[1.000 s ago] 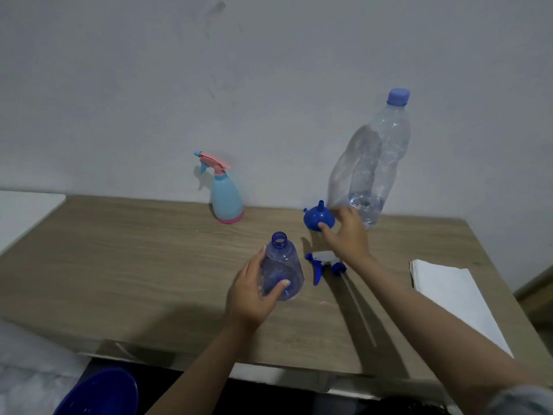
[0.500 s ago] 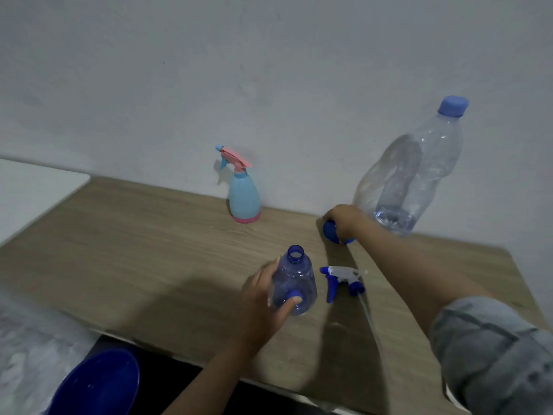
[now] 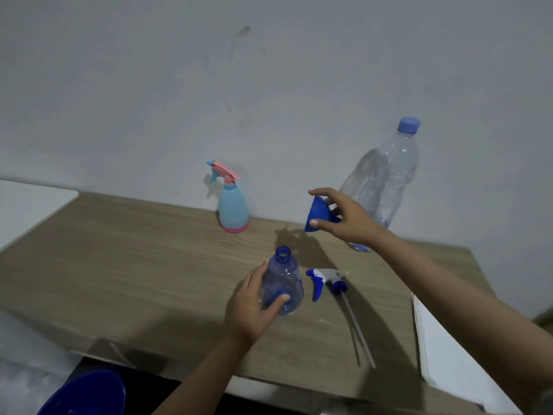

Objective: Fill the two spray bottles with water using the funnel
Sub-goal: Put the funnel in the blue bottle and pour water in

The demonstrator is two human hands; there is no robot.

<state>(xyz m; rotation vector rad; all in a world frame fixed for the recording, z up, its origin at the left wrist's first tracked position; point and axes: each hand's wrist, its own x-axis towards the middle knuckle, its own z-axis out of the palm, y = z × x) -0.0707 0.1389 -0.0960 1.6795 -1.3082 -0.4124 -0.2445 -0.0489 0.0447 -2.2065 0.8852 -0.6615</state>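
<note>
Two hands busy: my left hand wraps the open blue spray bottle upright on the table, my right hand pinches the funnel aloft (spout sideways). I'd turn the spout down and seat it squarely in the neck.

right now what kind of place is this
Probably a plain room at home, not a kitchen or workshop: a wooden table pushed against a bare white wall, with a light blue spray bottle and a large plastic water bottle on it.
</note>
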